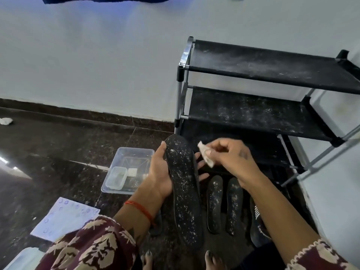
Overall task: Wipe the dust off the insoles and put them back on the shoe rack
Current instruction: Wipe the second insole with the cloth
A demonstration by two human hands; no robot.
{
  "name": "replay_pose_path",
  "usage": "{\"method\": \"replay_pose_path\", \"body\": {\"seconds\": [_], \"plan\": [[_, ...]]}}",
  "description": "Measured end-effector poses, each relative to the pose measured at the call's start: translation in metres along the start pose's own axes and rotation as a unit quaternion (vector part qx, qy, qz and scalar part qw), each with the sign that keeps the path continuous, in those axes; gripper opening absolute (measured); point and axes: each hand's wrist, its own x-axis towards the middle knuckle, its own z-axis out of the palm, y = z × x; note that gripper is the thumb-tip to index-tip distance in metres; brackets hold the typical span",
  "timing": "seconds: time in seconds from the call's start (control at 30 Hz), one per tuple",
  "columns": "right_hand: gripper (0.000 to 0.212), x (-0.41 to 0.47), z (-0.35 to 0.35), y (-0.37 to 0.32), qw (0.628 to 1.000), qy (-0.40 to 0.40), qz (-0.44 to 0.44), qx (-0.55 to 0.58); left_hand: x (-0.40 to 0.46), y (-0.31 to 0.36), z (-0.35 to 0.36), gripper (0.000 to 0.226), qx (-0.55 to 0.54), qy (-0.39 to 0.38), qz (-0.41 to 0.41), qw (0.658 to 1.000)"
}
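Dusty insole (185, 193) gripped by left hand (158, 172), frame centre.
White wipe (204, 154) pinched by right hand (231, 158) just beside its toe; heel hidden.

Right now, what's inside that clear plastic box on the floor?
Inside the clear box sit a smaller lidded container and a small white square. The left hand covers its right corner, so that part is hidden.

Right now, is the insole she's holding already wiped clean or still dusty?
Still dusty. The insole in the left hand is speckled white along its whole length, and the wipe in the right hand sits beside its edge.
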Motion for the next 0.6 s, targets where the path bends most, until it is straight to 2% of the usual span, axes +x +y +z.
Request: {"method": "replay_pose_path", "body": {"seconds": [0.07,0.23,0.33,0.4,0.5,0.53,0.6], "plan": [[0.011,0.010,0.007,0.006,0.994,0.065,-0.069,-0.051,0.002,-0.003,0.005,0.077,0.014,-0.022,-0.013,1.000],[0.016,0.020,0.039,0.020,0.970,0.052,-0.123,-0.204,0.012,-0.016,0.012,0.068,0.054,-0.022,0.005,0.998],[0.018,0.019,0.046,0.016,0.977,0.026,-0.163,-0.138,0.015,-0.013,0.012,0.061,0.050,0.005,0.016,0.999],[0.020,0.015,0.042,0.009,0.977,-0.039,-0.190,-0.084,0.015,-0.009,0.011,0.061,0.052,0.021,0.019,0.998],[0.020,0.009,0.025,0.006,0.962,-0.142,-0.211,-0.097,0.014,-0.004,0.010,0.061,0.055,0.028,0.023,0.998],[0.021,0.010,0.021,0.009,0.958,-0.146,-0.212,-0.123,0.014,-0.004,0.011,0.061,0.057,0.024,0.021,0.998],[0.023,0.016,0.015,0.016,0.956,-0.087,-0.209,-0.187,0.013,-0.005,0.013,0.063,0.066,0.013,0.010,0.998]]}}
